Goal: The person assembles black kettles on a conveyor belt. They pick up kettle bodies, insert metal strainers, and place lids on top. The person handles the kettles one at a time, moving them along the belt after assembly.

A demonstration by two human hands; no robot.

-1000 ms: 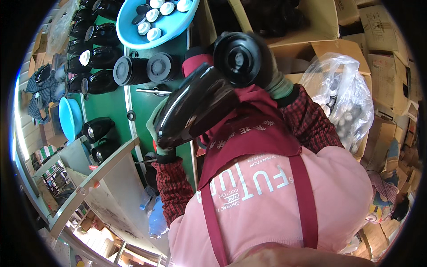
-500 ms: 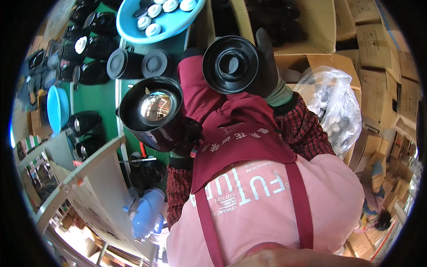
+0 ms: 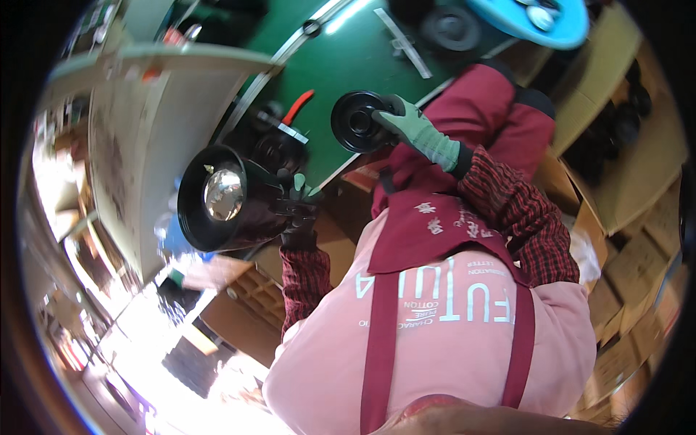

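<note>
My left hand [image 3: 296, 210], in a dark glove, is closed around a black thermos jug body [image 3: 250, 210] near its handle. The jug lies tilted, its wide opening facing me, and a shiny silver dome [image 3: 224, 194] shows inside. Above the green table's edge, my right hand [image 3: 415, 129], in a green and dark glove, grips a round black ringed cap [image 3: 357, 122] by its rim. Jug and cap are apart, the cap to the upper right. Between them and the board at the left, a black fixture [image 3: 278, 151] with a red handle [image 3: 297, 107] stands on the table.
The green table [image 3: 355, 65] carries a metal strip [image 3: 406, 45] and a round dark lid [image 3: 451, 27]. A blue basin [image 3: 507, 18] holds white pieces at the upper right. Below it stands an open cardboard box [image 3: 580, 109] with black parts. A pale upright panel [image 3: 163, 109] rises at left.
The view has swung left, bringing the red-handled fixture closer to centre. Both hands still hold the jug body and cap; the cap has moved over the table edge, farther from the jug.
</note>
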